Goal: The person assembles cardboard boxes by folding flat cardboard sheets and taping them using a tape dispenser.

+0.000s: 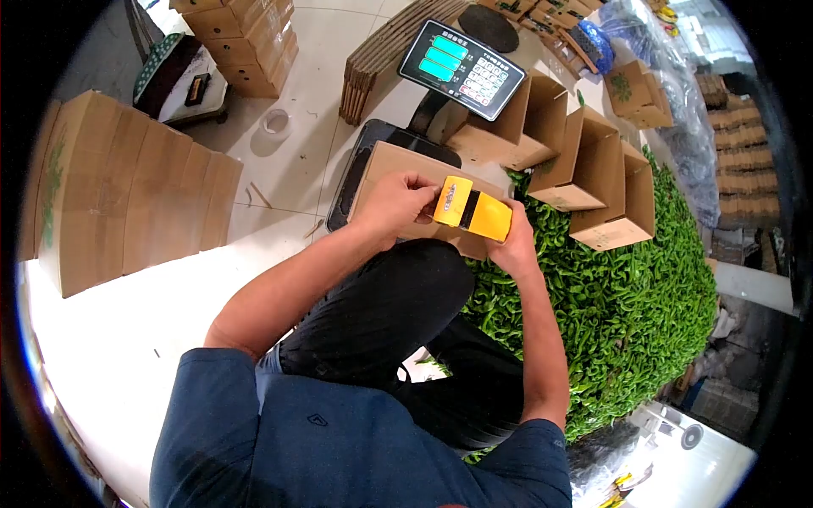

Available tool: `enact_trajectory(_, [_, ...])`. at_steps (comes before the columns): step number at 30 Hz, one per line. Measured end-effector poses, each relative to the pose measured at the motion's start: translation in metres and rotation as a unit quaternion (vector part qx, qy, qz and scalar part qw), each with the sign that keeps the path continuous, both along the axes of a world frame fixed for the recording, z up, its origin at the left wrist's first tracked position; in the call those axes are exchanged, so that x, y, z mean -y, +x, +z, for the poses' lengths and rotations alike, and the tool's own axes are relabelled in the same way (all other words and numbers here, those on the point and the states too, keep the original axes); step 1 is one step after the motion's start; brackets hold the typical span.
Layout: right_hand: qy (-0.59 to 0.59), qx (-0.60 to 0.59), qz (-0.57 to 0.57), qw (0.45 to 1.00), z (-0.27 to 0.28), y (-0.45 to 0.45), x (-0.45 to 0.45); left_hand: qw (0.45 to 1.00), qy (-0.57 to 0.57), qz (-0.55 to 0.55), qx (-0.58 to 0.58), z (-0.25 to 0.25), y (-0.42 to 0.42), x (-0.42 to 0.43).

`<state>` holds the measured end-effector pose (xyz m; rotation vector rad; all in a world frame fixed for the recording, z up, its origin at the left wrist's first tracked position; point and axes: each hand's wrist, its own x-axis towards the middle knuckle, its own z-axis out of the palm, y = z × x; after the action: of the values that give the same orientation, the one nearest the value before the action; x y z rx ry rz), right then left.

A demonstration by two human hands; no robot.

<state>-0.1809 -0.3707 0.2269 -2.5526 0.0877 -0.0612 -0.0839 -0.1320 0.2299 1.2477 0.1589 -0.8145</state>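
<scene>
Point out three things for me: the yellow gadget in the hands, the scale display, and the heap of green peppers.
Yellow gadget (470, 210): head view, on its black band.
Scale display (462, 71): head view, mid-panel, beside the keypad.
Heap of green peppers (622, 309): head view, on its middle.

Left hand (389, 206) fingers: passage leftward over floor (292, 199), up to box stack (135, 182). Between left and right hand (519, 245) fingers: yellow device (489, 218) in the way. Beyond fingers: scale display (461, 72). Right of right fingers: open boxes (561, 188), pepper heap (627, 322). Beneath: carton (398, 157). Bodyward: knee (432, 271).
</scene>
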Motion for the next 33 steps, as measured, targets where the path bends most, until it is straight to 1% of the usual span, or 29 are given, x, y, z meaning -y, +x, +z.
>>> enact_trajectory(1, [-0.002, 0.008, 0.003, 1.000, -0.002, 0.001, 0.002, 1.000, 0.006, 0.011, 0.010, -0.001, -0.001, 0.001])
enact_trajectory(3, [0.002, 0.003, -0.008, 1.000, -0.003, -0.001, 0.003, 0.987, 0.091, -0.025, 0.128, -0.002, -0.002, 0.000])
enact_trajectory(4, [0.010, -0.009, -0.019, 1.000, -0.001, -0.001, 0.003, 0.972, 0.134, -0.043, 0.187, -0.001, -0.002, -0.003])
enact_trajectory(7, [0.027, -0.027, -0.034, 0.999, 0.002, -0.002, 0.001, 0.912, 0.280, -0.069, 0.291, 0.006, 0.010, -0.019])
enact_trajectory(8, [0.031, -0.029, -0.038, 0.998, 0.003, -0.001, 0.002, 0.923, 0.246, 0.027, 0.296, -0.016, 0.021, -0.033])
enact_trajectory(9, [0.038, -0.037, -0.059, 0.997, 0.007, 0.000, 0.003, 0.841, 0.321, 0.126, 0.417, -0.017, 0.036, -0.055])
enact_trajectory(10, [0.046, -0.042, -0.074, 0.995, 0.010, 0.000, 0.005, 0.934, 0.190, 0.138, 0.268, 0.022, 0.052, -0.087])
enact_trajectory(12, [0.042, -0.039, -0.081, 0.995, 0.007, 0.001, 0.011, 0.955, 0.112, 0.180, 0.209, 0.026, 0.074, -0.134])
enact_trajectory(13, [0.040, -0.031, -0.071, 0.996, 0.006, 0.001, 0.009, 0.957, 0.123, 0.182, 0.190, 0.013, 0.079, -0.142])
enact_trajectory(15, [0.035, -0.015, -0.042, 0.998, 0.006, 0.008, 0.002, 0.958, 0.144, 0.195, 0.153, -0.031, 0.081, -0.148])
enact_trajectory(18, [0.038, -0.042, -0.063, 0.996, 0.013, 0.009, -0.005, 0.957, 0.176, 0.191, 0.127, -0.071, 0.073, -0.142])
enact_trajectory(20, [0.033, -0.056, -0.066, 0.996, 0.013, 0.006, -0.007, 0.958, 0.175, 0.181, 0.138, -0.093, 0.063, -0.142])
enact_trajectory(25, [0.010, -0.036, -0.044, 0.998, 0.009, 0.011, -0.005, 0.956, 0.175, 0.191, 0.138, -0.124, 0.054, -0.144])
enact_trajectory(28, [0.000, -0.044, -0.050, 0.998, 0.012, 0.013, -0.010, 0.932, 0.242, 0.185, 0.194, -0.146, 0.054, -0.145])
enact_trajectory(31, [-0.022, -0.059, -0.053, 0.997, 0.014, 0.016, -0.015, 0.943, 0.231, 0.174, 0.167, -0.161, 0.056, -0.146])
enact_trajectory(33, [-0.019, -0.033, -0.034, 0.999, 0.011, 0.018, -0.014, 0.941, 0.225, 0.179, 0.177, -0.166, 0.053, -0.146])
